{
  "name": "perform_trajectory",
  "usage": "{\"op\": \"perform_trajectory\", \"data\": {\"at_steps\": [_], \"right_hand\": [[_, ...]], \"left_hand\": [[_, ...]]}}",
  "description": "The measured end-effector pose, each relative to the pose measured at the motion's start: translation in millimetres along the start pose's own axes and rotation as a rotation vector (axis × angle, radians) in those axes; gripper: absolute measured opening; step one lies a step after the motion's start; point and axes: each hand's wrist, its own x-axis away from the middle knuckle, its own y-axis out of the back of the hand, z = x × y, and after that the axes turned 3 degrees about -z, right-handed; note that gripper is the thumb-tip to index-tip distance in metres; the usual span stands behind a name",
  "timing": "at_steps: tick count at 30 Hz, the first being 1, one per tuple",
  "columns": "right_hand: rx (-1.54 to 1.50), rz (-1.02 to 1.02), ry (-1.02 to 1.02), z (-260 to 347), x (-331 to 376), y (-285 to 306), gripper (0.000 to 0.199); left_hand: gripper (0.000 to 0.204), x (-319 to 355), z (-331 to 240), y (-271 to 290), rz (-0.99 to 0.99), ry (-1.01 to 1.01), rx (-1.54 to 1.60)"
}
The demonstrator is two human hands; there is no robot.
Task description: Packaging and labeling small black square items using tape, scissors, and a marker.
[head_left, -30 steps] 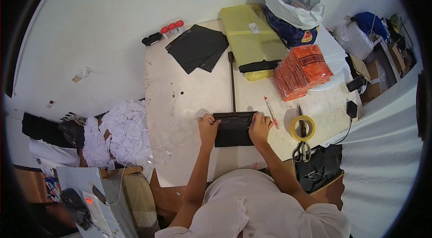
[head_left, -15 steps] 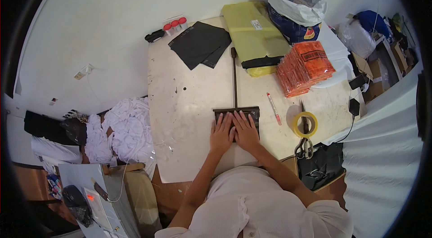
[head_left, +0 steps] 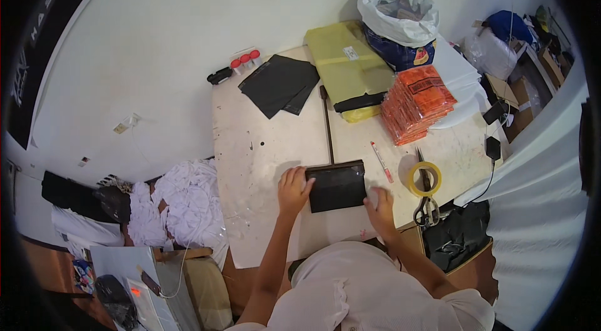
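Observation:
A black plastic bag (head_left: 338,188), folded flat into a rectangle, lies near the table's front edge. At its left edge rests my left hand (head_left: 293,190), fingers extended and thumb touching the bag's side. My right hand (head_left: 380,209) is beside the right edge, fingers apart and slightly curled, a little blurred. A long dark rod (head_left: 327,124) runs away from the bag's far edge; the bag hides whatever is at its near end. Two black flat bags (head_left: 275,84) lie overlapping farther left.
To the right are a red-and-white pen (head_left: 380,161), a yellow tape roll (head_left: 411,179) and scissors (head_left: 427,212). Behind stand a stack of orange packets (head_left: 421,102), a yellow package (head_left: 344,59) and a white-lined sack (head_left: 400,24). White cloth (head_left: 188,199) is heaped left of the table.
My hands have parted from the top of the black bag, left hand to its left edge, right hand to its right. The bag's surface now shows. The whole view has shifted slightly.

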Motion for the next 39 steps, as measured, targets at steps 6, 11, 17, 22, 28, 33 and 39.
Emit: {"op": "perform_trajectory", "data": {"at_steps": [6, 11, 17, 22, 28, 33, 39], "right_hand": [[-1.259, 0.610, -0.948, 29.8, 37.4, -17.4, 0.045], [-1.442, 0.402, -0.971, 55.8, 0.6, -27.6, 0.055], [-1.337, 0.184, -1.037, 46.7, -12.4, -51.9, 0.057], [-0.965, 0.052, -0.583, 11.4, 22.6, -52.8, 0.034], [-0.608, 0.178, -0.125, 32.7, 29.4, 25.1, 0.028], [-0.690, 0.296, 0.022, 23.7, 13.1, 30.9, 0.034], [-1.152, 0.216, -0.178, 35.1, -9.7, 23.2, 0.072]], "left_hand": [[0.029, -51.0, 11.2, -21.3, 0.231, -0.243, 0.060], [0.031, -55.5, 22.8, -39.3, 0.296, -0.286, 0.043], [0.030, -63.7, 21.8, -40.4, 0.278, -0.203, 0.041], [0.025, -64.0, 25.2, -31.8, 0.174, -0.095, -0.042], [0.029, -3.0, 4.6, -35.1, 0.189, 0.109, 0.787], [0.034, 37.3, -45.1, -6.2, 0.645, 0.673, 1.350], [0.031, 35.6, -66.1, 3.0, 0.515, 0.931, 1.426]]}}
